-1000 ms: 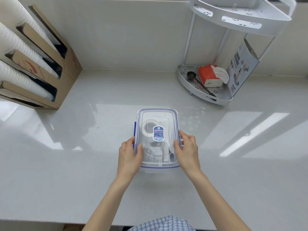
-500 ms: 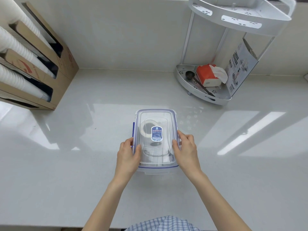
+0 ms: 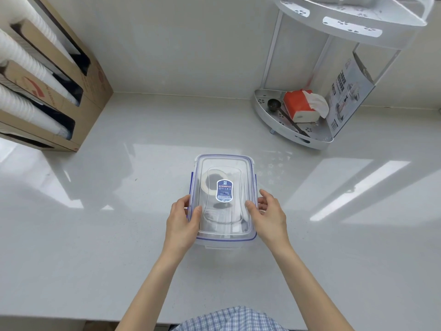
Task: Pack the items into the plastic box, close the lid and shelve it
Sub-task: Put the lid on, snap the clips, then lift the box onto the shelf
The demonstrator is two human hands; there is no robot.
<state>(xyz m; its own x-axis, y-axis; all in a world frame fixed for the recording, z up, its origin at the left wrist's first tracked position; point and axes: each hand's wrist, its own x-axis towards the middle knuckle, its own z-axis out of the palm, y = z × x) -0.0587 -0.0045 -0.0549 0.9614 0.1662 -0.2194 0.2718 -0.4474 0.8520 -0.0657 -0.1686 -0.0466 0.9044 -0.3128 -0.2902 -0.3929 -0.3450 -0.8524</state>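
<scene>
A clear plastic box with a blue-trimmed lid and a blue label stands on the white counter, centre of view. The lid lies on top; a roll of tape and other dim shapes show through it. My left hand grips the box's left side, thumb on the lid. My right hand holds the right side, thumb on the lid, fingers spread along the edge. The blue side clasps hang down by my fingers.
A white two-tier corner shelf stands at the back right, holding an orange tissue pack, a dark spoon and a printed card. A cardboard rack with stacks of white cups fills the left. The counter's front edge is near my body.
My hands and the box have barely moved. The fingers of my right hand have spread a little further from the box's side.
</scene>
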